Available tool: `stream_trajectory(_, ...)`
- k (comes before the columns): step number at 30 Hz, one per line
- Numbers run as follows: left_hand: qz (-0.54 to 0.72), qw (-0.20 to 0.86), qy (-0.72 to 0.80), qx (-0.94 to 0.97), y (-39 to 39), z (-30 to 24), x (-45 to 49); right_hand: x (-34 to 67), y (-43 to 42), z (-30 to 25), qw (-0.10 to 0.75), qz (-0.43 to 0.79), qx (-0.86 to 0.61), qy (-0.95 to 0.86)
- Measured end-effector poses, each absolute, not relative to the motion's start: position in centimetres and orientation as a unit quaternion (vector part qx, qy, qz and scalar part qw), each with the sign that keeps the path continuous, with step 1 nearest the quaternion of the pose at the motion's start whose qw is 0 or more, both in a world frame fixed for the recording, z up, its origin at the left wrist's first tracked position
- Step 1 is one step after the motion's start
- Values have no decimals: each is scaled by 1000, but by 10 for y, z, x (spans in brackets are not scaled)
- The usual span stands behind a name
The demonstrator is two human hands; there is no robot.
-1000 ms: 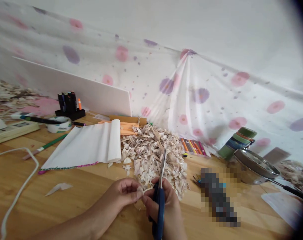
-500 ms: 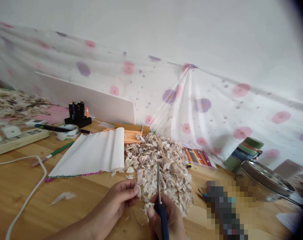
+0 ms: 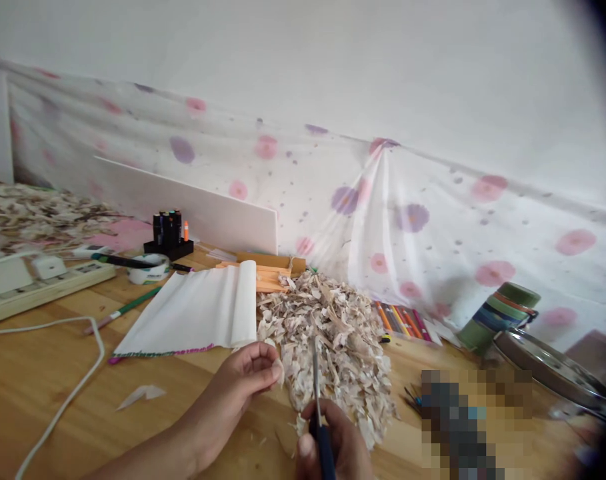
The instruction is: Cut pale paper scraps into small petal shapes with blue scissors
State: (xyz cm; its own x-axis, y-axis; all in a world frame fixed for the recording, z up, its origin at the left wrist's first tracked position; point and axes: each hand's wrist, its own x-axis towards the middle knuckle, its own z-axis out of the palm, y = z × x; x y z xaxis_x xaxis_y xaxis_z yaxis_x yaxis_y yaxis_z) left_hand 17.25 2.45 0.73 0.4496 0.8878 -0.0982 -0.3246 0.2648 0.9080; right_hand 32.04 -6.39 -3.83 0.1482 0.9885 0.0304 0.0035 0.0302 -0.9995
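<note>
My right hand (image 3: 340,443) grips scissors (image 3: 323,437) by their dark blue handle, with the thin metal blades pointing up and away from me. They are seen edge-on, so I cannot tell whether the blades are apart. Just left of them, my left hand (image 3: 255,373) pinches a small pale flake (image 3: 281,372) between thumb and fingertips; the fingers partly hide it. Beyond both hands lies a large heap of dry, pale, papery flakes (image 3: 340,340) on the wooden table (image 3: 207,387).
A partly unrolled white sheet (image 3: 187,313) lies left of the heap. Behind stand a black marker holder (image 3: 169,249) and a tape roll (image 3: 150,268). A power strip (image 3: 47,291) and white cable (image 3: 77,380) are left. Colored pens (image 3: 407,323), a green bottle (image 3: 497,317) and a metal pan (image 3: 547,367) are right.
The view has shifted slightly, so the table things appear further right and lower. My left hand has risen slightly with the flake. My right hand keeps hold of the scissors.
</note>
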Motion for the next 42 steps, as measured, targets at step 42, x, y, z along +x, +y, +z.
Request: stream_trajectory(42,346,758,340,435,1,-5,181,311,-71,-21,597,475,-526,-376)
